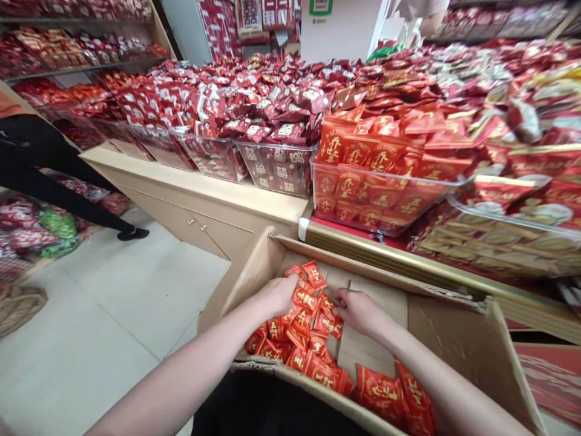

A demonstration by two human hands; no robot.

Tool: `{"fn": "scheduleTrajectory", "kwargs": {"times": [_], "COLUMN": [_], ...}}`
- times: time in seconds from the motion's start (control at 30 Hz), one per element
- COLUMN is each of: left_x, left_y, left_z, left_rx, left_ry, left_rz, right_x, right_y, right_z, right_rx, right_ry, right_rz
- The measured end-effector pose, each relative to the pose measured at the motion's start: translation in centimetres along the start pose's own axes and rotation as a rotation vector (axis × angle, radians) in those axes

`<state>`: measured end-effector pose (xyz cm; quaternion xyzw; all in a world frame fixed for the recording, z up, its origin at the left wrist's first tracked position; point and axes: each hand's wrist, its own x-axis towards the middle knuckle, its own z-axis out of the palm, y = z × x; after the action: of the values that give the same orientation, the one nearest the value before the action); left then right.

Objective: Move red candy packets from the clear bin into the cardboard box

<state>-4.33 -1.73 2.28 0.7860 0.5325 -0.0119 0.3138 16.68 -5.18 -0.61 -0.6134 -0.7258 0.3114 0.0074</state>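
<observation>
Both my hands reach into an open cardboard box (436, 327) that holds small red packets with gold lettering (302, 321). My left hand (280, 295) is over the upper left of the pile, its fingertips closed against a red packet at the back. At the right edge of the same pile, my right hand (356, 309) has its fingers curled in beside a packet; what they hold, if anything, is hidden. Two larger red packets (381, 390) lie in the box's near right part, under my right forearm.
Clear plastic bins (376, 203) heaped with red packets line the counter (213, 200) beyond the box. At the left a person's dark-trousered legs (45, 163) stretch over the tiled floor (131, 303), near bagged goods (39, 227). Another person's arm shows at the top right.
</observation>
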Motion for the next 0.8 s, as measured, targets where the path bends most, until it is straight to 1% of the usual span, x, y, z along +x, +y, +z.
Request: {"fn": "scheduleTrajectory", "kwargs": {"times": [0.1, 0.17, 0.23, 0.3, 0.33, 0.37, 0.43, 0.5, 0.53, 0.6, 0.67, 0.7, 0.73, 0.77, 0.8], "left_x": [0.2, 0.2, 0.2, 0.1, 0.0, 0.0, -0.1, -0.2, -0.3, -0.4, -0.5, -0.6, -0.6, -0.7, -0.7], "left_y": [0.2, 0.4, 0.8, 1.4, 1.7, 2.0, 2.5, 2.9, 3.0, 3.2, 3.4, 3.5, 3.6, 3.6, 3.7], "left_z": [-0.5, -1.4, -2.2, -2.6, -2.7, -2.6, -2.5, -2.3, -2.2, -2.0, -1.7, -1.5, -1.4, -1.2, -1.2], "left_rx": [-0.082, -0.199, -0.461, -0.775, -0.895, -0.968, -1.061, -1.135, -1.157, -1.154, -1.115, -1.102, -1.095, -1.089, -1.083], "left_ry": [0.012, 0.038, 0.065, 0.066, 0.057, 0.047, 0.046, 0.060, 0.065, 0.035, -0.023, -0.045, -0.052, -0.036, -0.004], "left_rz": [0.061, 0.078, 0.083, 0.094, 0.102, 0.110, 0.112, 0.096, 0.086, 0.074, 0.074, 0.078, 0.086, 0.099, 0.110], "right_x": [0.0, -0.2, -0.5, -0.9, -1.1, -1.2, -1.5, -1.6, -1.7, -1.8, -2.0, -2.1, -2.2, -2.3, -2.4], "right_y": [0.0, -0.2, -0.7, -1.4, -1.9, -2.3, -3.1, -3.7, -3.8, -3.9, -4.1, -4.2, -4.3, -4.4, -4.5], "right_z": [-0.4, -0.9, -1.4, -1.8, -1.9, -2.0, -1.9, -1.8, -1.8, -1.9, -2.0, -2.1, -2.1, -2.2, -2.2], "right_rx": [0.099, 0.228, 0.450, 0.741, 0.872, 0.968, 1.045, 1.001, 0.931, 0.672, 0.308, 0.141, 0.019, -0.038, -0.031], "right_ry": [-0.013, -0.015, -0.041, -0.112, -0.149, -0.177, -0.184, -0.126, -0.062, 0.120, 0.284, 0.334, 0.358, 0.367, 0.368], "right_rz": [-0.013, -0.029, -0.065, -0.114, -0.138, -0.156, -0.184, -0.199, -0.202, -0.205, -0.215, -0.225, -0.240, -0.266, -0.302]}}
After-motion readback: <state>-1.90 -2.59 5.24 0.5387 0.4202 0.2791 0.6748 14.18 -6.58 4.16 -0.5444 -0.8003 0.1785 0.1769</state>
